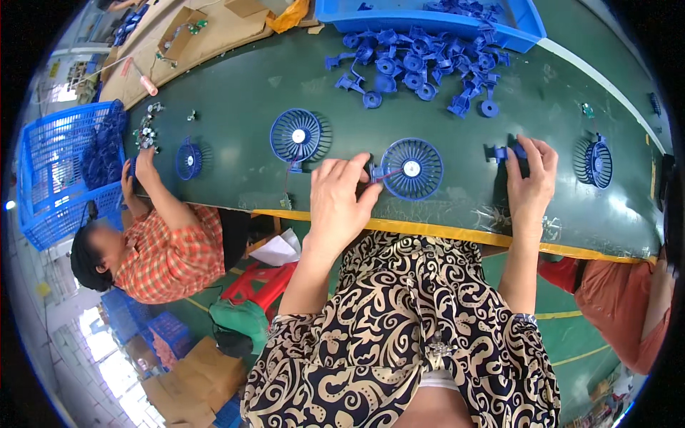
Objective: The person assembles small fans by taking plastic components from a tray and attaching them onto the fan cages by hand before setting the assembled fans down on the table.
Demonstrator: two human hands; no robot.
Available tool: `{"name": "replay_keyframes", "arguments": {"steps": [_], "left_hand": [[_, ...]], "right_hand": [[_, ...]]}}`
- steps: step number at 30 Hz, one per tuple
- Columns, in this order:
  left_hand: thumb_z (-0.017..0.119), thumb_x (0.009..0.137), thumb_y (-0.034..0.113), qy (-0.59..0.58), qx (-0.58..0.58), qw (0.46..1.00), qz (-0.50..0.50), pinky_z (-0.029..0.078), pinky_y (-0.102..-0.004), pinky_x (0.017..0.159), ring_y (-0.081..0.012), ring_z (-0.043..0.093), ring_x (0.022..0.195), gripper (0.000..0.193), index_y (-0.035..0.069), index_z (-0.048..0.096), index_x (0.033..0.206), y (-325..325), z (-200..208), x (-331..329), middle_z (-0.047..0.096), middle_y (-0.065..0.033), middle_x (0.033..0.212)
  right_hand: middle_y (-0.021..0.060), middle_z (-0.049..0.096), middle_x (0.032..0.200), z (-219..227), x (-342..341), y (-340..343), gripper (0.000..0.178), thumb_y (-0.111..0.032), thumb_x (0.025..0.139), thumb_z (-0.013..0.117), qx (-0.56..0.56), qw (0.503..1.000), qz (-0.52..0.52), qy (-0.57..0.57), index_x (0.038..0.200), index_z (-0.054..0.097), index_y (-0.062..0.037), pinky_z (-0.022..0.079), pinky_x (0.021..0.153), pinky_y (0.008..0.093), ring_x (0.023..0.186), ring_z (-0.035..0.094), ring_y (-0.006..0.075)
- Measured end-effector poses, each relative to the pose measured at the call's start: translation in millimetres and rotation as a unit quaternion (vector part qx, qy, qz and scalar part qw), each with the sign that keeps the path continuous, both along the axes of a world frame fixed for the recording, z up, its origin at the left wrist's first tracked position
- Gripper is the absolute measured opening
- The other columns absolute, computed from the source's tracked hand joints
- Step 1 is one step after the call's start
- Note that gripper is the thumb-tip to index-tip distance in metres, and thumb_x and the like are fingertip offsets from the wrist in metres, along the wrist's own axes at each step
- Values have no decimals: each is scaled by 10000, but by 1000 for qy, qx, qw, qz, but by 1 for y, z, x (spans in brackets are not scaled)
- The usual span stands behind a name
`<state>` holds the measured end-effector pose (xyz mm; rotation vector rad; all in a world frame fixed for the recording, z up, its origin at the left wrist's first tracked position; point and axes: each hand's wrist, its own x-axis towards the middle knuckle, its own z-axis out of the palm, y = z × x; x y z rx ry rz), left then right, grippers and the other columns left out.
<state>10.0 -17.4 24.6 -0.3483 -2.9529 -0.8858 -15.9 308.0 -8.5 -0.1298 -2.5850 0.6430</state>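
Note:
My left hand (341,196) is closed, thumb and fingers pinching the short neck of a round blue fan cage (421,184). This cage lies flat on the table, with a white hub in its middle and a thin red wire running to the neck. To the right, my right hand (531,182) grips a small blue plastic bracket (497,153) between thumb and fingers, just above or on the tabletop. The fingers cover part of the bracket. Left of my left hand lies another blue fan cage (295,135), its wire leading to a small circuit board (286,200).
A heap of blue brackets (414,63) lies beyond my hands, before a blue tray (524,32). One fan cage (598,162) stands at right, another (188,160) at left. A co-worker in a checked shirt (175,257) handles circuit boards (145,134) beside a blue basket (61,143).

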Motion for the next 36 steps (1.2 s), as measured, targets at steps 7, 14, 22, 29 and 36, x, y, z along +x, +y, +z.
{"name": "replay_keyframes", "arguments": {"steps": [7, 14, 22, 29, 36], "left_hand": [[805, 859, 150, 27, 34, 996, 73, 477, -393, 737, -243, 632, 710, 178, 70, 771, 1015, 0, 0, 3, 672, -44, 695], [785, 883, 99, 6, 95, 993, 71, 484, -316, 593, -163, 639, 591, 100, 39, 786, 963, 2, -8, 1, 680, -71, 666], [735, 911, 64, -81, 177, 977, 83, 453, -284, 556, -116, 603, 568, 115, 3, 762, 1005, 3, -7, 0, 649, -78, 647], [726, 898, 143, -80, 123, 986, 77, 476, -411, 679, -286, 651, 640, 61, 87, 751, 901, -1, -10, -2, 660, -96, 661], [721, 921, 188, -86, 124, 986, 68, 468, -414, 701, -288, 650, 658, 99, 97, 744, 890, -2, -8, -2, 660, -81, 658]], "right_hand": [[128, 649, 1129, 3, 7, 12, 303, -17, 927, 711, -60, 996, 40, -61, 1229, 707, -41, 546, 709, 336, 735, 643, 187], [98, 647, 939, 30, 10, -15, 306, -73, 847, 804, -95, 984, 80, -131, 1140, 731, -24, 468, 598, 325, 637, 552, 162], [103, 667, 934, 28, 13, -97, 309, -119, 792, 869, -142, 949, 282, -12, 1039, 715, -16, 560, 598, 369, 679, 678, 246], [94, 622, 925, 25, 8, -107, 313, -135, 771, 852, -22, 947, 314, -69, 1020, 697, -26, 559, 658, 403, 781, 680, 295], [87, 589, 938, 27, 9, -113, 304, -157, 756, 843, 37, 942, 315, -111, 989, 690, -36, 561, 686, 400, 867, 674, 280]]}}
